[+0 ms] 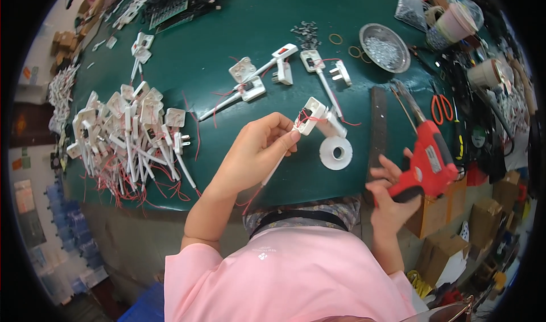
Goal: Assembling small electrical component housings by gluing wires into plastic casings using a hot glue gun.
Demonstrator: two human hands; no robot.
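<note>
While the work is carried out over a green table point(216, 145), a large heap of white parts point(131, 128) with trailing red ends is piled on its left side. At the right, a red glue gun point(429, 160) is seen at a slant, its dark handle set against the right hand point(392, 191); some fingers there are spread apart, and whether the handle is gripped cannot be told. By the left hand point(259, 145), a white housing point(311, 116) is pinched at its near end, thumb and forefinger clamped on it. Farther off, a round metal bowl point(402, 61) is filled with small clear pieces.

The housing is held above the table, forward of the left hand's fingertips. It is shaped as a shallow, oblong shell with rounded corners, and its inside is exposed; a black part is seated within and is crossed by loosely looped red wires point(306, 116). From the pinched end a thin white cable point(272, 173) is led down toward the near table edge. Just beside the housing, a white roll point(326, 153) is placed, pierced by a round hole.
</note>
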